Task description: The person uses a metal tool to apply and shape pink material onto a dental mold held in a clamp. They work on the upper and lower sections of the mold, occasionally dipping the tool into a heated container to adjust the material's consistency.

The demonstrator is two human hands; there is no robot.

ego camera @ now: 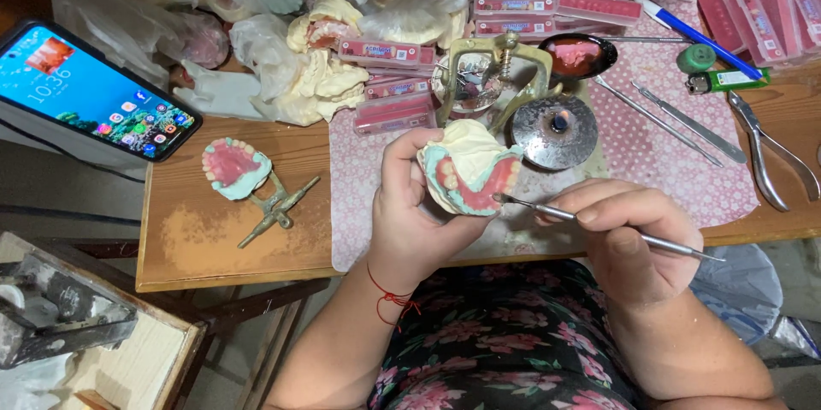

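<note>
Left hand [410, 209]: gripping the plaster denture model [466, 166], holding it up over the table's [231, 230] near edge.
Right hand [629, 235]: pinching the thin metal carving tool [599, 224], tip touching pink wax.
Doing it well: keeping the model steady, scraping lightly.
Nearby: small burner [554, 129] sitting just behind.

Lit phone screen [96, 94], blue, far left; flat pink labelled boxes [389, 85] stacked centre and top right.

Evenly and warmly lit from overhead, with soft short shadows under the hands, a bright glare on the phone screen [94, 94] at ten o'clock and the metal lid [554, 131] near one, mild softness and bending toward the corners.
</note>
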